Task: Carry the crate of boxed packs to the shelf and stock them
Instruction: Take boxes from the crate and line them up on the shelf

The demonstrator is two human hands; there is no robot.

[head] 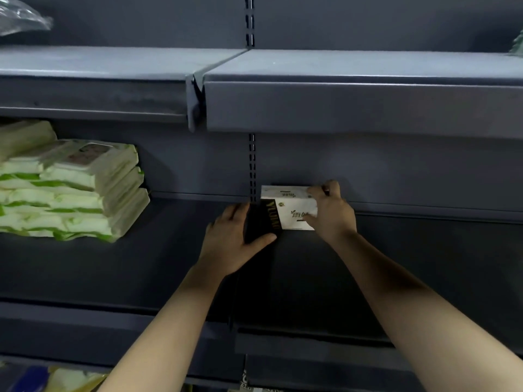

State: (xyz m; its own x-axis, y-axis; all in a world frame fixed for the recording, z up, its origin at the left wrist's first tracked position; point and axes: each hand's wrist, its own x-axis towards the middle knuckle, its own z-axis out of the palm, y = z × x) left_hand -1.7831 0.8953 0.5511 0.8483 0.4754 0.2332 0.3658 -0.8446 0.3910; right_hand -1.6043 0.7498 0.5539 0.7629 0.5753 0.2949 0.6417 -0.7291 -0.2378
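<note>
Boxed pack (285,210), white with a dark end, sits at the back of the shelf (396,264), centre frame. Left hand (235,239) presses flat, fingers straight, against the dark end; right hand (331,213) grips its right end, fingers curled over it.

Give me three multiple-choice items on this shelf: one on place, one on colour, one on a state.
1. Where is the boxed pack? A top shelf; B back of the middle shelf; C on the stack.
2. The stacked soft packs are: A red; B blue; C green and white.
3. The right hand is: A gripping the boxed pack; B idle; C holding a crate.
Key: B, it stands against the back panel; C, green bands on white wrappers; A, fingers curl over its top.
</note>
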